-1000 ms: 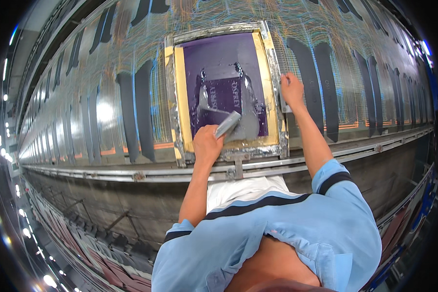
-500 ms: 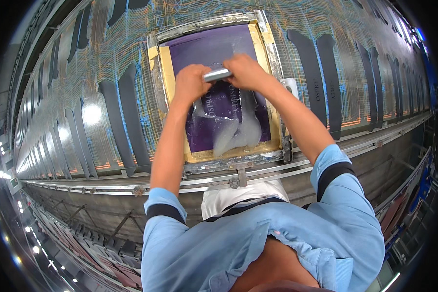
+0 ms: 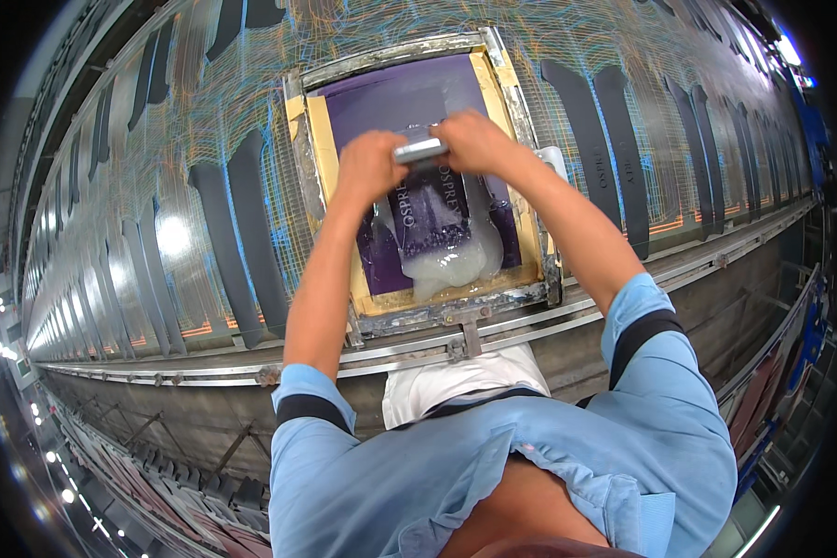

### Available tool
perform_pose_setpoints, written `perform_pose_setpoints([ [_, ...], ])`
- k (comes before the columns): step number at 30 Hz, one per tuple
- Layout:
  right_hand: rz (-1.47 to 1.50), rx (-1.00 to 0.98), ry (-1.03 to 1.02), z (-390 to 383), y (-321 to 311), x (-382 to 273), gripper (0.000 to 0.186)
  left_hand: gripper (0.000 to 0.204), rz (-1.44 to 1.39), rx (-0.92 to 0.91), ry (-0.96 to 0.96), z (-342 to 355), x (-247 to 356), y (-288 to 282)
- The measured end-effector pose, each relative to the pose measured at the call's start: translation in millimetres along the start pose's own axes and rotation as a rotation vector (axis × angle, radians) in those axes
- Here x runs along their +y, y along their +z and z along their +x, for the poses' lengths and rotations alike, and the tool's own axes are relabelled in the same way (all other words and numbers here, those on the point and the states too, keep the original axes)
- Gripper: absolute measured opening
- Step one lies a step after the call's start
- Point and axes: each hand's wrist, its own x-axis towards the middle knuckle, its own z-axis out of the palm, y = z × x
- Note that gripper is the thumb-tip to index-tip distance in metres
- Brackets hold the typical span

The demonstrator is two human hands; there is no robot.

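Where frame (image 3: 418, 319) encloses paste (image 3: 454, 266), hands (image 3: 372, 169) gripping squeegee (image 3: 420, 151)

Screen-printing frame (image 3: 409, 319) lay on the long surface (image 3: 363, 28), rail (image 3: 567, 318) running along the near edge before it. Squeegee (image 3: 420, 150) over the mesh (image 3: 381, 256), between left grip (image 3: 370, 167) and right grip (image 3: 474, 141). Ink pool (image 3: 451, 265) sat at the mesh's near end. Paired panels (image 3: 216, 232) lay left of the frame, others (image 3: 577, 126) right.

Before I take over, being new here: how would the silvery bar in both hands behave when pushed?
Probably stiff: the silvery bar looks straight and metallic between left hand and right hand. It may slide easily, given the glossy, wet-looking paste on the purple screen.
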Motion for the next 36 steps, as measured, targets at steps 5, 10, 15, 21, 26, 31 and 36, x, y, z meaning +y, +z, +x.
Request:
perform_pose_setpoints([
  [5, 0.022, 0.111, -0.006, 8.9, 13.7, 1.1, 0.018, 0.024, 0.013, 0.015, -0.068, 5.1, -5.8, 5.9],
  [10, 0.084, 0.056, -0.069, -130.0, 35.6, -68.0, 0.027, 0.028, -0.159, -0.002, 0.001, -129.9, 63.9, 45.8],
  [15, 0.076, -0.047, -0.054, -146.0, 30.4, -79.5, 0.025, 0.024, -0.056, -0.069, 0.024, -135.6, 85.9, 24.3],
  [21, -0.031, 0.062, -0.047, -35.1, -1.8, -15.8, 0.023, 0.019, 0.124, -0.048, 0.07, -19.0, 21.1, 3.3],
  [26, 0.041, -0.052, 0.059, 22.9, -7.3, 15.1, 0.02, 0.02, 0.085, -0.063, 0.004, 28.5, -10.4, -0.3],
  [31, 0.113, 0.008, 0.02, 17.9, 0.5, 13.0, 0.019, 0.02, 0.034, -0.024, -0.004, 19.6, -9.3, 7.6],
  [36, 0.109, 0.1, 0.001, -7.7, 9.8, -5.1, 0.019, 0.01, 0.045, 0.033, 0.025, -4.7, 3.2, 15.9],
])
